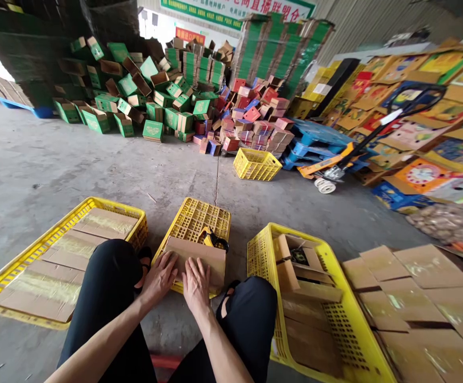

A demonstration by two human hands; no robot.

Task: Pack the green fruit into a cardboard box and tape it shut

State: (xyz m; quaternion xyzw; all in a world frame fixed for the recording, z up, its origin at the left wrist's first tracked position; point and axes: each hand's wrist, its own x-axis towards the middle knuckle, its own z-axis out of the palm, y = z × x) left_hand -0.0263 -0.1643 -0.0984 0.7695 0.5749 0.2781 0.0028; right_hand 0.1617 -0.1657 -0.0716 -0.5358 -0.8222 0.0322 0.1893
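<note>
Cardboard box (199,259) on upturned crate (199,217), tape dispenser (214,239) behind.

The near face of the box (199,258) is covered by the hands (178,279). The tape gun (214,239) at its 1 o'clock is half hidden behind it. The right crate (347,330) is cut off at 6 o'clock. The banner (231,9) is cropped at 12 o'clock, its lettering unreadable.

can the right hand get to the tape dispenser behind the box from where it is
Probably yes. The right hand lies flat on the cardboard box, and the tape dispenser sits just beyond it on the upturned yellow crate, nothing between.
</note>
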